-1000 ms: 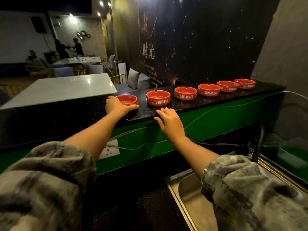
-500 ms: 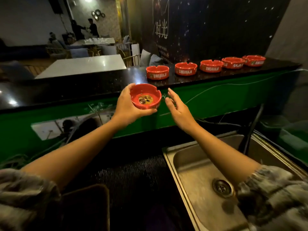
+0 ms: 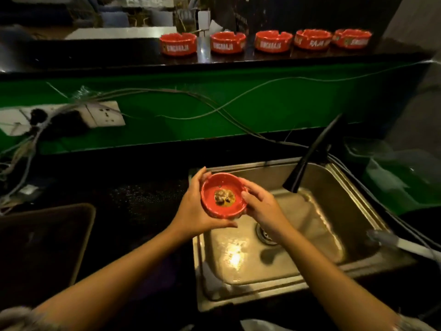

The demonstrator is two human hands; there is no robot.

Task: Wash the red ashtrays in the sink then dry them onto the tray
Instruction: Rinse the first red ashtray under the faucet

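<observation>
A red ashtray [image 3: 216, 185] with brown ash and butts in its bottom is held over the left edge of the steel sink [image 3: 334, 237]. My left hand [image 3: 193, 211] cups it from below and the left side. My right hand [image 3: 260, 204] grips its right rim. Several more red ashtrays [image 3: 273, 41] stand in a row on the raised black counter [image 3: 95, 56] at the back. A dark tray [image 3: 43, 244] lies on the worktop at the lower left.
A black tap spout [image 3: 307, 156] leans over the sink from the back right. Loose cables [image 3: 214, 106] and a white socket [image 3: 105, 113] run along the green panel below the counter. A pale tool handle [image 3: 403, 244] lies at the sink's right edge.
The ashtray has come down from counter height to just over the sink. My right hand, open beside it before, now holds its right rim. The view has tilted down.
</observation>
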